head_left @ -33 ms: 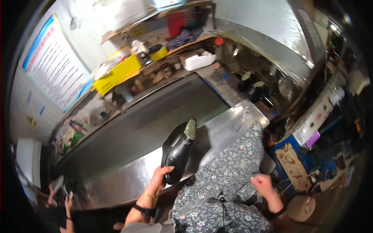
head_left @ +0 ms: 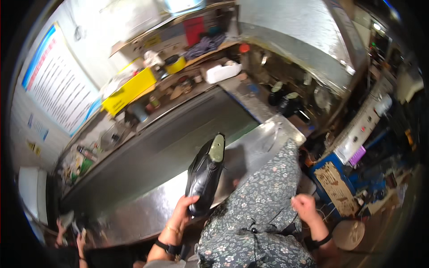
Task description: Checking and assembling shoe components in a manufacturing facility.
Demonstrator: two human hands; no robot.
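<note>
My left hand point(head_left: 182, 211) grips a black leather shoe point(head_left: 202, 182) by its toe, thumb on top and the other fingers hidden beneath. A pale green shoe last point(head_left: 217, 149) shows in the shoe's opening, at the end away from me. The shoe is held above the shiny metal edge of a bench with a dark belt surface point(head_left: 156, 143). Away from the shoe, my right hand point(head_left: 304, 208) is closed at the right side of my floral apron point(head_left: 259, 196). A small pale spot shows at its fingertips, too small to name.
Another person's hands point(head_left: 81, 240) work at the bench's lower left. Behind the belt stand a yellow bin point(head_left: 129, 93), a white box point(head_left: 223, 71) and bottles. Two more black shoes point(head_left: 286, 102) sit at the far right. A control panel point(head_left: 357, 137) stands to my right.
The view has shifted slightly, so the bench and shelf sit a little further left and up. The shoe's far end tips a little more toward me; both hands keep their grip.
</note>
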